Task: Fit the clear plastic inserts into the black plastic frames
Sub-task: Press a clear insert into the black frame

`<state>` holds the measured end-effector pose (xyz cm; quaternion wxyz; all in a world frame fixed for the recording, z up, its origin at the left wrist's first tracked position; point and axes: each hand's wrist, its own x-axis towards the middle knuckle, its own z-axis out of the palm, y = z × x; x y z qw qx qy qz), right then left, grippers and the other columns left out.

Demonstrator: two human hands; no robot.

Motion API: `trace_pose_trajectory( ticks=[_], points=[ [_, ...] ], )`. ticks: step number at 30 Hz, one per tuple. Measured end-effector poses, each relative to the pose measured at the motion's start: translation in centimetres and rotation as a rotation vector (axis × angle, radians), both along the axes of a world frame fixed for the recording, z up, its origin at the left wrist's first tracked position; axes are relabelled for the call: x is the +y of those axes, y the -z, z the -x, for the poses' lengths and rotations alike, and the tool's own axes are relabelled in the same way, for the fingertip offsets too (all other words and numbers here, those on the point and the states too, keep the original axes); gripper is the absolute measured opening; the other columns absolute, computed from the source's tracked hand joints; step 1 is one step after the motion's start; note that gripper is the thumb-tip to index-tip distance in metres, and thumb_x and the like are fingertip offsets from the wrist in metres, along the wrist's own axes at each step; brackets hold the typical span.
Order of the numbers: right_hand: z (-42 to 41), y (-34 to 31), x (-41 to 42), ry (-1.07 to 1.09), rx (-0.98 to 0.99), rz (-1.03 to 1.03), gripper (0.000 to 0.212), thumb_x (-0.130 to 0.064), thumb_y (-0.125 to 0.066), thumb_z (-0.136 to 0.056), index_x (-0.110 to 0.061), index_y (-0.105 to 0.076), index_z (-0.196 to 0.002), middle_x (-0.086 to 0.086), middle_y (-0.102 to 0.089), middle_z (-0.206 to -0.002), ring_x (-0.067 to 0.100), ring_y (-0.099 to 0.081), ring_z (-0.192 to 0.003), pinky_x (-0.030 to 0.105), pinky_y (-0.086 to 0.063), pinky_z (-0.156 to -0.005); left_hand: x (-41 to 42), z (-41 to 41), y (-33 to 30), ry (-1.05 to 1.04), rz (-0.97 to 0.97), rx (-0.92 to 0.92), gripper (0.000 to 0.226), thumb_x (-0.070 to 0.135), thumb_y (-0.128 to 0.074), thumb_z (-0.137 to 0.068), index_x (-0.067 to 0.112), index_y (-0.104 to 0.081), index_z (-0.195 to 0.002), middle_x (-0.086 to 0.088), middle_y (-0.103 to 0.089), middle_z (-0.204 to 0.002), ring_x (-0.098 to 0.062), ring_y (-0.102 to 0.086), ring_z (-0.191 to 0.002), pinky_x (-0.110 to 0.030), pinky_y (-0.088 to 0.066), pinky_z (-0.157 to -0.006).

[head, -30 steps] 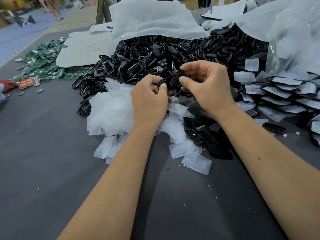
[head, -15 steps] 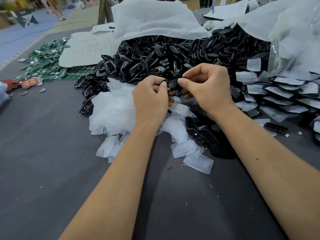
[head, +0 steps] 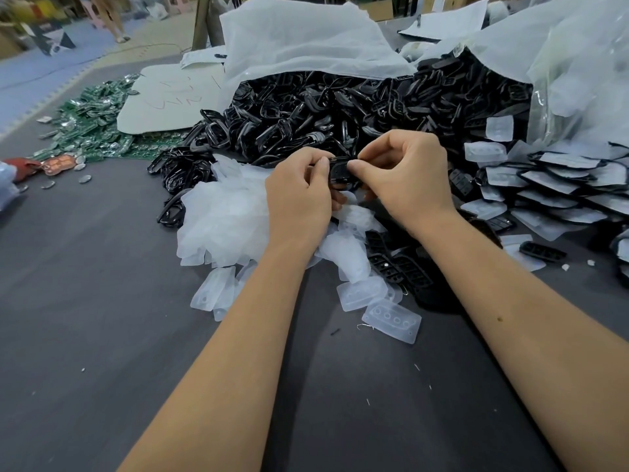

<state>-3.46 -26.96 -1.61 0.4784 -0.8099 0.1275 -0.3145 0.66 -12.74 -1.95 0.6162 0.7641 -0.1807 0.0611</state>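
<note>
A black plastic frame (head: 339, 172) is held between both hands above the dark table (head: 102, 318). My left hand (head: 299, 195) pinches its left end with thumb and fingers; my right hand (head: 406, 175) pinches its right end. Whether a clear insert sits inside it is hidden by the fingers. A heap of clear inserts (head: 224, 216) lies just left of and under my hands. One clear insert with round holes (head: 391, 321) lies alone nearer to me. A big pile of black frames (head: 340, 114) spills from a bag behind my hands.
Frames with inserts lie stacked at the right (head: 561, 185). Loose black frames (head: 398, 264) lie under my right wrist. White plastic bags (head: 306, 42) cover the piles at the back. Green circuit boards (head: 92, 124) are scattered at the far left, beside a white sheet (head: 163, 100).
Both hands have stayed together on the black frame, turning it slightly between the fingertips. The camera has shifted a little.
</note>
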Motion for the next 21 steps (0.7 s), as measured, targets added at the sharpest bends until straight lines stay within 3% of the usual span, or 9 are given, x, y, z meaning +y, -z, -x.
trace_pose_trajectory(
  ticks=[6, 10, 12, 17, 21],
  points=[
    [0.0, 0.1, 0.3, 0.088, 0.052, 0.030, 0.026, -0.027, -0.090, -0.078, -0.017, -0.071, -0.093, -0.005, -0.068, -0.080, 0.004, -0.063, -0.067, 0.017, -0.053, -0.063, 0.0, -0.2, 0.3, 0.041, 0.027, -0.033, 0.022, 0.007, -0.051, -0.106, 0.015, -0.071, -0.103, -0.020, -0.070, -0.080, -0.018, -0.072, -0.057, -0.029, -0.055, -0.055],
    [0.0, -0.2, 0.1, -0.176, 0.079, -0.409, 0.015, -0.007, -0.080, -0.089, -0.006, -0.072, -0.102, 0.009, -0.071, -0.082, 0.015, -0.067, -0.061, 0.027, -0.056, -0.053, 0.2, -0.3, 0.3, 0.061, 0.069, -0.020, 0.022, 0.008, -0.050, -0.106, 0.011, -0.072, -0.104, -0.019, -0.071, -0.079, -0.019, -0.069, -0.060, -0.032, -0.056, -0.058],
    [-0.1, -0.3, -0.1, -0.249, 0.075, -0.501, 0.008, 0.000, -0.076, -0.091, 0.000, -0.074, -0.099, 0.010, -0.072, -0.075, 0.017, -0.067, -0.059, 0.028, -0.055, -0.053, 0.2, -0.3, 0.2, 0.068, 0.071, -0.018, 0.022, 0.008, -0.050, -0.106, 0.010, -0.071, -0.104, -0.018, -0.072, -0.079, -0.019, -0.069, -0.061, -0.032, -0.057, -0.059],
    [0.0, -0.3, -0.6, -0.274, 0.079, -0.508, 0.007, 0.003, -0.077, -0.089, -0.002, -0.074, -0.093, 0.011, -0.072, -0.074, 0.019, -0.067, -0.060, 0.026, -0.056, -0.055, 0.2, -0.2, 0.2, 0.045, 0.047, -0.024, 0.022, 0.008, -0.052, -0.106, 0.012, -0.073, -0.103, -0.013, -0.073, -0.080, -0.017, -0.069, -0.063, -0.033, -0.061, -0.064],
    [0.0, -0.3, -0.8, -0.332, 0.116, -0.474, 0.010, 0.005, -0.078, -0.087, -0.002, -0.072, -0.090, 0.010, -0.071, -0.071, 0.020, -0.065, -0.056, 0.024, -0.054, -0.051, 0.3, -0.3, 0.2, 0.000, 0.028, -0.048, 0.021, 0.006, -0.054, -0.106, 0.010, -0.075, -0.103, -0.008, -0.074, -0.083, -0.010, -0.069, -0.062, -0.024, -0.056, -0.062]
  ],
)
